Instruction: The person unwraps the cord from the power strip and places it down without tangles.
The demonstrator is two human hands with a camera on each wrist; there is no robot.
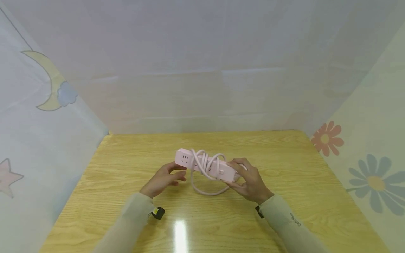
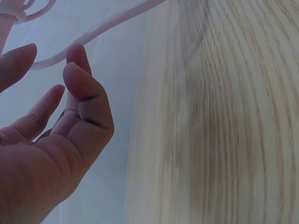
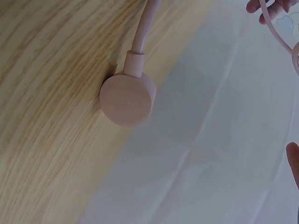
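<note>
A pink power strip [image 1: 227, 171] is tilted above the table, its left end higher, with its pale cord [image 1: 205, 165] wound around the middle. My right hand [image 1: 250, 181] grips the strip's right end, thumb and fingers on opposite sides. Beside the left end, my left hand [image 1: 164, 178] has loosely bent fingers and holds nothing; its upper fingers come right at the strip's underside. In the left wrist view the cord [image 2: 117, 18] passes by those fingertips. A loop of cord hangs below the strip. The right wrist view shows the round pink plug [image 3: 126, 100] at the cord's end.
The wood-grain table [image 1: 126, 151] extends around both hands. Pale fabric walls [image 1: 202, 98] enclose its back and sides, printed with a moon [image 1: 52, 80] and flowers [image 1: 376, 183]. Small dark devices [image 1: 158, 213] are worn at the wrists.
</note>
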